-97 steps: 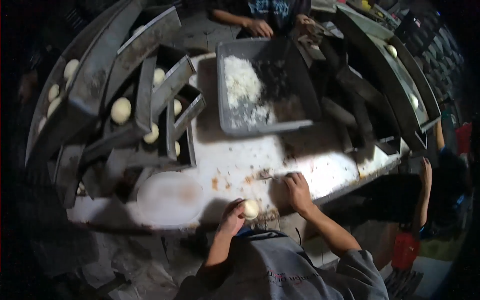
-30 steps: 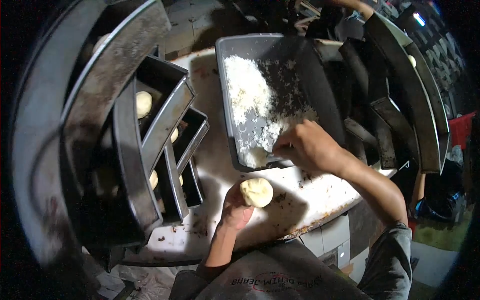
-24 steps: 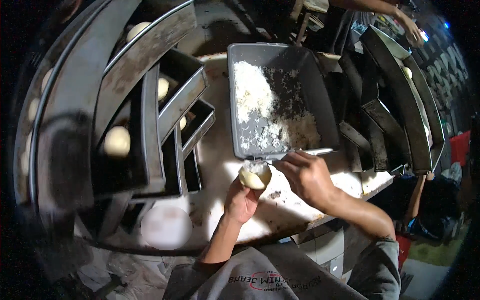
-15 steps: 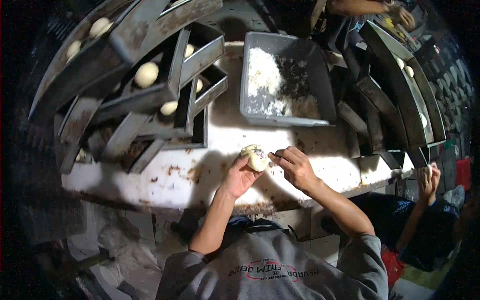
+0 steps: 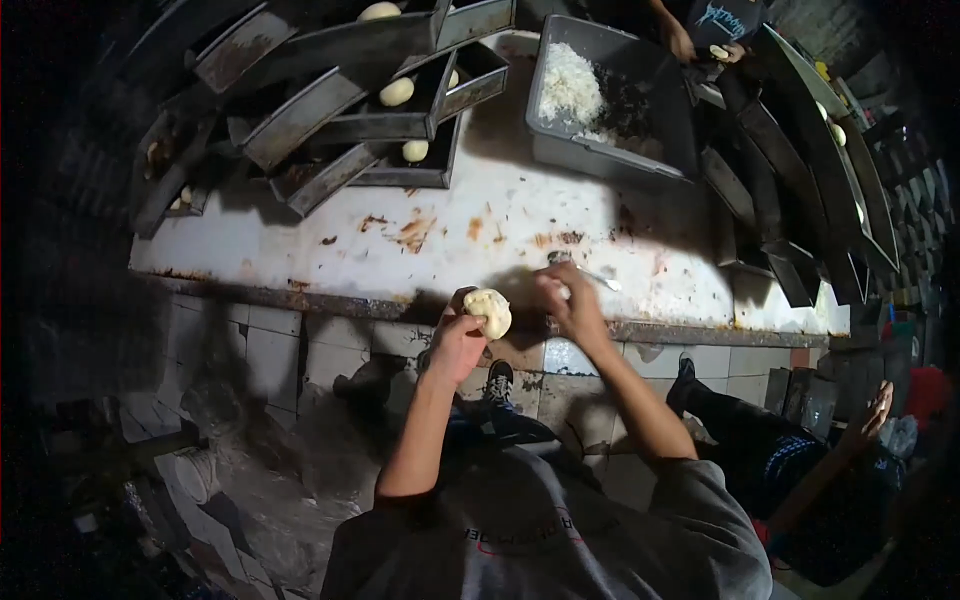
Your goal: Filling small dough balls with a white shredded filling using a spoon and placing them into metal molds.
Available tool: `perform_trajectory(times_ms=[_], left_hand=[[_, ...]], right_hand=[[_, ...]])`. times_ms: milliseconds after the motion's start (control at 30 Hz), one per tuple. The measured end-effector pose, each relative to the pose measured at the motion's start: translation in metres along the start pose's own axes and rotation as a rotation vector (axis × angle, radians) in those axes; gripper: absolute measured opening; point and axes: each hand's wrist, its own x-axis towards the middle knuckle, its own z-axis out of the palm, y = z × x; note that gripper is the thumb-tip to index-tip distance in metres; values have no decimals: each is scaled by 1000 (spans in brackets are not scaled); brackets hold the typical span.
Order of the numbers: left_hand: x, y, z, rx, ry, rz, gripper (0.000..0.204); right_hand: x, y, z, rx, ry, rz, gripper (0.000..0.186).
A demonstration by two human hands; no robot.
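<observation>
A pale, rounded piece of dough point(image 5: 488, 312) with a folded, uneven surface sits in my left hand point(image 5: 460, 340), whose thumb and fingers close round it past the table's front edge. My right hand point(image 5: 577, 312) is a short way to the right, apart from the dough, above the table edge. Its curled fingers are smeared by motion, and a small pale spot shows by them. Just beyond those fingers lies a thin, shiny, spoon-like utensil point(image 5: 600, 279), partly hidden by the hand.
A grey tub point(image 5: 610, 155) with white shreds and dark filling stands at the back. Long metal pans point(image 5: 400, 125) holding dough balls point(image 5: 397, 92) are stacked left; more pans point(image 5: 790, 170) stand right. Other people's hands point(image 5: 735, 52) show at the far right and the right side point(image 5: 880, 405).
My right hand has drawn away from the dough. Dark filling showed in the dough before; now a pale surface faces up. The whole view has shifted, with table and tub higher in it.
</observation>
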Motion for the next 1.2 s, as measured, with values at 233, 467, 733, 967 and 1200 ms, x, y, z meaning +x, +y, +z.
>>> perform_trajectory(times_ms=[233, 467, 733, 967, 1200], left_hand=[[-64, 40, -29, 141, 147, 272, 34], [-174, 112, -100, 502, 355, 506, 32], [-288, 201, -172, 764, 213, 515, 32], [-290, 215, -222, 133, 459, 839, 28], [-237, 277, -267, 196, 628, 690, 25]], right_hand=[[-61, -90, 89, 709, -262, 275, 21], [-97, -190, 189, 99, -214, -367, 22], [-111, -274, 290, 813, -741, 251, 30], [-117, -307, 363, 241, -441, -314, 22], [-65, -311, 412, 117, -556, -507, 42]])
